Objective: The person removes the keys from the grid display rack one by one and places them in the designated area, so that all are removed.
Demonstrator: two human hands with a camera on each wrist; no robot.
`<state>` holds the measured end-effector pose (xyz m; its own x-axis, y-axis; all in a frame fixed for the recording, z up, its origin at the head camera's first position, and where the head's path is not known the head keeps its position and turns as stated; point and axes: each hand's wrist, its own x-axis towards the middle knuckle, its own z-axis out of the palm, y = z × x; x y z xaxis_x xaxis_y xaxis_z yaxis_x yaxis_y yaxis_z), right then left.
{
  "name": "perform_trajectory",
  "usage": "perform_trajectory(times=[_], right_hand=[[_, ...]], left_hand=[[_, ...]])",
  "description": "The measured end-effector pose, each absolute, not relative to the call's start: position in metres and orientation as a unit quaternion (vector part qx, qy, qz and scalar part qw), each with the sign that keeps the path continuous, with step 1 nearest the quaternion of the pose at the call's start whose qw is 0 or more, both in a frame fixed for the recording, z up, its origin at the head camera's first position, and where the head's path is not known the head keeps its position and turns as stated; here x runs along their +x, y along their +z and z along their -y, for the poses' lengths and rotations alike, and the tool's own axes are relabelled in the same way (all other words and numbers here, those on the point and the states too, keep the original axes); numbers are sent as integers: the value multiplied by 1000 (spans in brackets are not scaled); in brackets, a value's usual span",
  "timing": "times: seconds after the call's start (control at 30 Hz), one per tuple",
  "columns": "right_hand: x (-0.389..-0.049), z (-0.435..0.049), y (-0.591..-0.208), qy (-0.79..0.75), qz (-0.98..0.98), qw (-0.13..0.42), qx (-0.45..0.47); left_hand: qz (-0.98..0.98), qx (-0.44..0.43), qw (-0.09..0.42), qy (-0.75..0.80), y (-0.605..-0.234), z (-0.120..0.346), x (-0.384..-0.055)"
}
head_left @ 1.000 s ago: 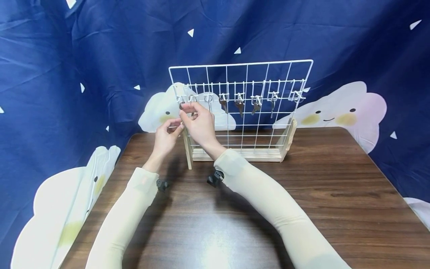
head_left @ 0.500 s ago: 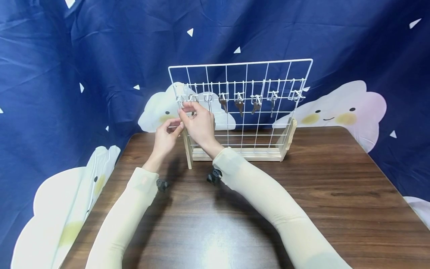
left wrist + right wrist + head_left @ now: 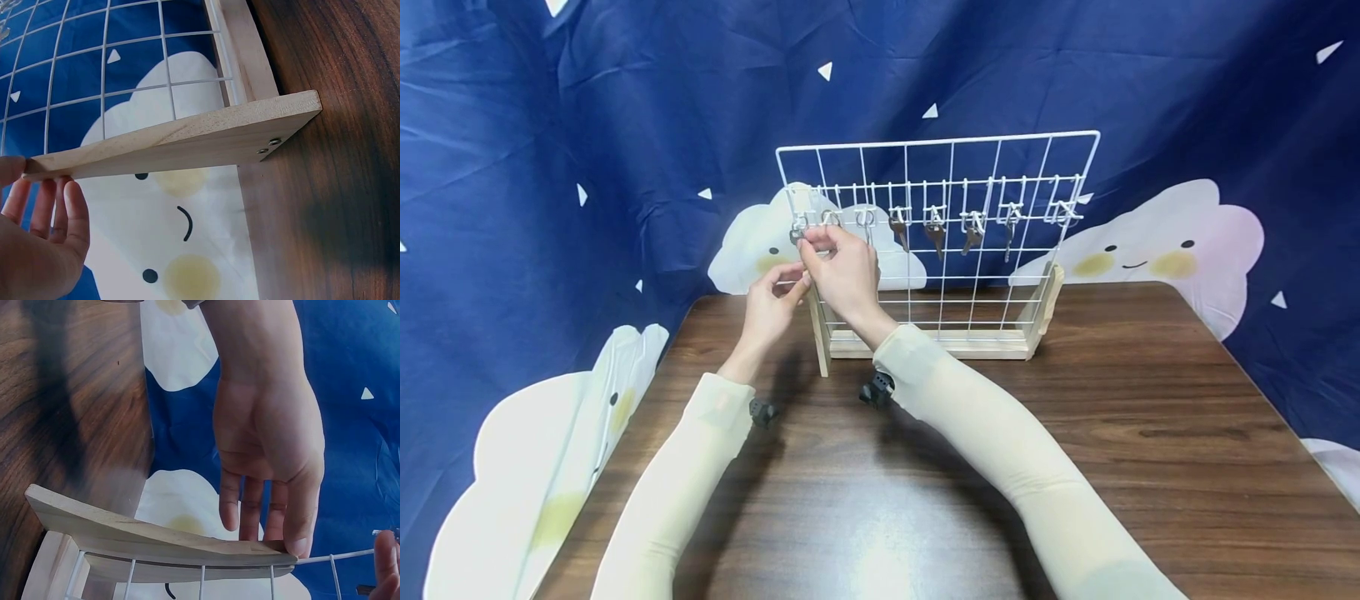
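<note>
Since the rack (image 3: 938, 141) may wobble, left hand (image 3: 766, 310) grips its left-edge post (image 3: 200, 134), right hand (image 3: 850, 279) pinches a key (image 3: 797, 236).

Brown wood-grain table (image 3: 1157, 442) (glare on top), wire rack (image 3: 932, 353) standing on it

This looks like a small set put up for recording, in a room of a kind that cannot be told. A creased blue cloth (image 3: 880, 92) spans ten o'clock to two, printed with white triangles (image 3: 825, 72) and smiling clouds (image 3: 1161, 233) at eight and three. A wood-grain table (image 3: 1135, 425) lies at six; black wrist cameras (image 3: 877, 389) sit at both cuffs (image 3: 722, 400).
</note>
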<state>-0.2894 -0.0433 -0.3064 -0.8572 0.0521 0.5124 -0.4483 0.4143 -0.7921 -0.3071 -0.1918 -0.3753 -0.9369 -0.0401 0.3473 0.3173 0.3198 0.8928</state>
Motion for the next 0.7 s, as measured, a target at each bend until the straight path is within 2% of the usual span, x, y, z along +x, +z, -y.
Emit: perform_trajectory(times=[0.37,0.7], right_hand=[[-287,40,-306,546,793,231,140],[-280,34,-306,568,767,240,176]], left_hand=[[796,-79,151,-581,-377,192,-307],[803,-81,136,-574,-349,182,-282]])
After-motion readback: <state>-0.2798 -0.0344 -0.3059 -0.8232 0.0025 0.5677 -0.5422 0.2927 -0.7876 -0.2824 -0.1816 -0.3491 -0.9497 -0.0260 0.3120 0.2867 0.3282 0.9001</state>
